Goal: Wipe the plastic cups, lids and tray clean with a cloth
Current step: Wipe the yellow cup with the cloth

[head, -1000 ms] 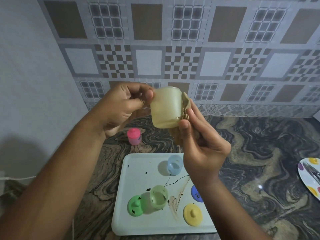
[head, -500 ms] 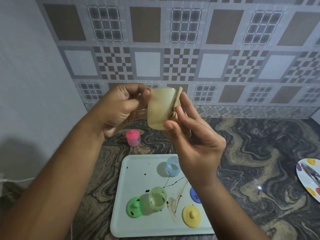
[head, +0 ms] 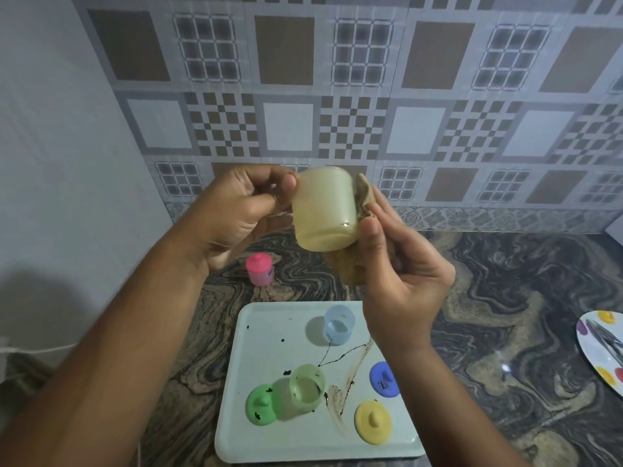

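Observation:
My left hand [head: 236, 210] holds a pale yellow plastic cup [head: 323, 207] in the air by its left side, the cup tilted. My right hand [head: 401, 281] presses a brown cloth [head: 364, 200] against the cup's right side. Below lies a white tray [head: 256, 412] with dark spots and a brown smear. On it stand a blue cup [head: 338, 324] and a green cup [head: 306, 385], with a green lid [head: 261, 404], a blue lid [head: 382, 379] and a yellow lid [head: 372, 422].
A pink cup with its lid on [head: 259, 268] stands on the marbled counter [head: 522, 315] behind the tray. A patterned plate [head: 600, 348] lies at the right edge. A tiled wall rises behind and a plain wall stands on the left.
The cup has turned in my hands and the cloth has shifted along its right side. My right hand has moved slightly right and down. The things on the tray have not moved.

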The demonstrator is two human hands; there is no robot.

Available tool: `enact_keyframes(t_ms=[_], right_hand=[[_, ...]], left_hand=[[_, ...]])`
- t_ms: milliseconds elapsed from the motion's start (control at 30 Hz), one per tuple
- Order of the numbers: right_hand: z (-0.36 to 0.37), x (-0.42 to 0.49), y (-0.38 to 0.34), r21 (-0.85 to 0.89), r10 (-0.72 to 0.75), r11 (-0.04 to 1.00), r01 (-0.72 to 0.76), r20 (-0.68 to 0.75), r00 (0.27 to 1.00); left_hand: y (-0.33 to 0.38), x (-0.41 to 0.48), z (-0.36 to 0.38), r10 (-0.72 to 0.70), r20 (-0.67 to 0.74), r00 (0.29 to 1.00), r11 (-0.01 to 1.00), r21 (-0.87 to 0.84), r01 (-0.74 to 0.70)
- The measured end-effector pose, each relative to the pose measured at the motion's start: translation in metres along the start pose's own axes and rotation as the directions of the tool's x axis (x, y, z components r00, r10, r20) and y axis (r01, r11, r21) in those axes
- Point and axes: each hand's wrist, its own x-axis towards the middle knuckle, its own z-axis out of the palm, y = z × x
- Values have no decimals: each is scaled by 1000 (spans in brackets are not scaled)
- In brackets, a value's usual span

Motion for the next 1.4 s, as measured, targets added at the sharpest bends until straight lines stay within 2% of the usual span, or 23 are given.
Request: enact_keyframes(t_ms=[133,300,433,533,700,867,1033,1200,1300,1400], right_hand=[[0,2,-6,51,60,997,-61,31,998],[-5,-7,-6,-117,62,993,-33,255,965],[-6,-6,-2,-205,26,978,41,313,949],[-5,-3,-1,-219,2,973,67,298,955],[-3,1,-1,-76,68,996,-52,221,973],[0,-4,0,-113,111,990,-85,245,963],[-4,-2,2,-53,170,985,-164,126,977],[-1,-8,4,-107,113,990,-91,221,969],[-3,-7,5,-105,97,991,-77,200,975],[-5,-5,4,-71,138,989,-128,153,979]], left_hand=[[2,-2,2,7,4,1000,1000,-3,-7],[-2,0,1,6,-45,999,998,57,-3],[-3,0,0,-16,-46,999,998,65,19],[-3,0,-2,-22,-27,999,997,69,24],[-5,1,-6,-31,-22,999,996,78,33],[-4,1,-3,51,-30,998,990,132,-47],[-3,1,-4,63,-15,998,991,123,-61],[-4,0,-4,54,-7,998,993,110,-53],[-4,0,-2,51,5,999,993,105,-52],[-5,1,-5,19,5,1000,996,90,-20]])
